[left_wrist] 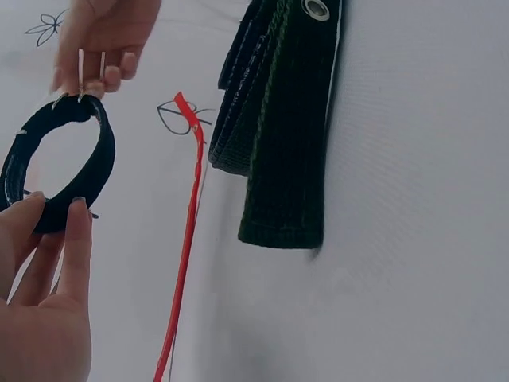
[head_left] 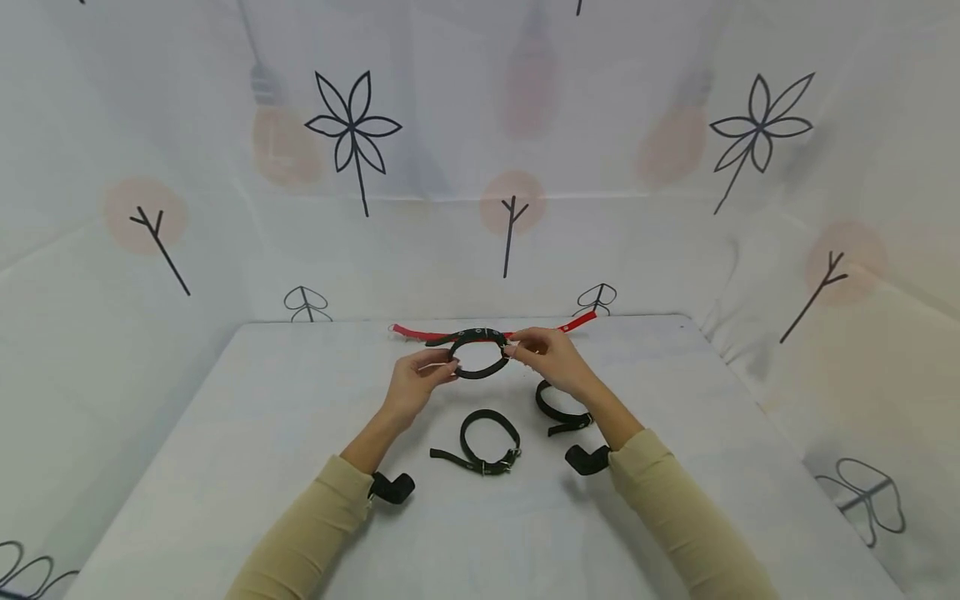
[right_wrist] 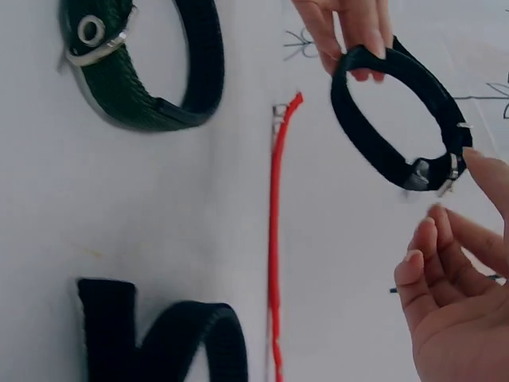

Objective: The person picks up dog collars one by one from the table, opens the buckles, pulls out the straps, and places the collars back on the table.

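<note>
Both hands hold up a dark buckled collar [head_left: 480,373], closed into a ring, above the far part of the table. My left hand [head_left: 412,383] pinches the ring's left side between thumb and fingers. At the opposite side, by the metal buckle [right_wrist: 453,171], the thumb of my right hand [head_left: 555,358] touches the collar and several other fingers are curled away from it. Two more dark collars lie looped below: one in the middle [head_left: 490,415], another [head_left: 558,415] under the right forearm. Behind the held ring stretches a red collar [head_left: 408,333].
The white table [head_left: 300,400] ends at a patterned cloth backdrop [head_left: 435,250] close behind the red collar. A black wrist device [head_left: 393,488] sits at the left cuff, and a similar device [head_left: 587,460] at the right.
</note>
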Demonstrator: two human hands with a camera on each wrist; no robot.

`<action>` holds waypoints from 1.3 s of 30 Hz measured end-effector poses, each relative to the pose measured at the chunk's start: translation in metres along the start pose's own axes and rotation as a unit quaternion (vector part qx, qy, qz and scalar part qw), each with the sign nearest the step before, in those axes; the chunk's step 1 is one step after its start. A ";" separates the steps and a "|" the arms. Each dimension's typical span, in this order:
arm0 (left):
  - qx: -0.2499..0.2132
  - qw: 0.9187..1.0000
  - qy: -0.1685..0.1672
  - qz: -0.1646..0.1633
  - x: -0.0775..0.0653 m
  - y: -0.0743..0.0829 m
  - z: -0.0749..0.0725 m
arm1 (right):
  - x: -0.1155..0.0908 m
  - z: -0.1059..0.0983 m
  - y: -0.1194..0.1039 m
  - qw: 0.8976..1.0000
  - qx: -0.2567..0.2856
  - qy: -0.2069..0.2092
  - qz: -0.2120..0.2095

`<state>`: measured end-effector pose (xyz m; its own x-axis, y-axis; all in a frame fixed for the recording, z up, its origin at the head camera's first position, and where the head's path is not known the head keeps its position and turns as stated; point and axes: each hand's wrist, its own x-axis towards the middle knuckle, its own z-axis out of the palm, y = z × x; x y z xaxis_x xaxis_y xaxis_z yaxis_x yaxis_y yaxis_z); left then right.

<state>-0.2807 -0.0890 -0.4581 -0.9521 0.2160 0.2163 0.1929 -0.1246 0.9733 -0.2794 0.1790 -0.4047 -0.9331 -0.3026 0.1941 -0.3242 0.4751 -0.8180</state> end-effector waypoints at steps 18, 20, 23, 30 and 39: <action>0.073 0.994 -0.063 -0.049 -0.003 0.007 0.000 | 0.001 -0.004 -0.012 0.998 -0.014 -0.029 -0.049; 0.074 0.993 -0.072 -0.061 0.000 0.010 0.003 | 0.002 -0.002 -0.013 0.998 -0.010 -0.029 -0.054; 0.085 0.991 -0.087 -0.065 0.005 0.013 0.009 | 0.002 0.001 -0.013 0.998 -0.013 -0.033 -0.058; 0.112 0.986 -0.109 -0.062 0.010 0.015 0.023 | 0.000 0.007 -0.013 0.994 -0.043 -0.072 -0.073; 0.098 0.990 -0.084 -0.051 0.010 0.016 0.030 | -0.002 0.005 -0.015 0.990 -0.053 -0.087 -0.094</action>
<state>-0.2799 -0.0595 -0.4382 -0.9197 0.3771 0.1091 0.1548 0.0930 0.9836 -0.2717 0.1679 -0.3956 -0.8163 -0.5280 0.2341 -0.5134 0.4778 -0.7128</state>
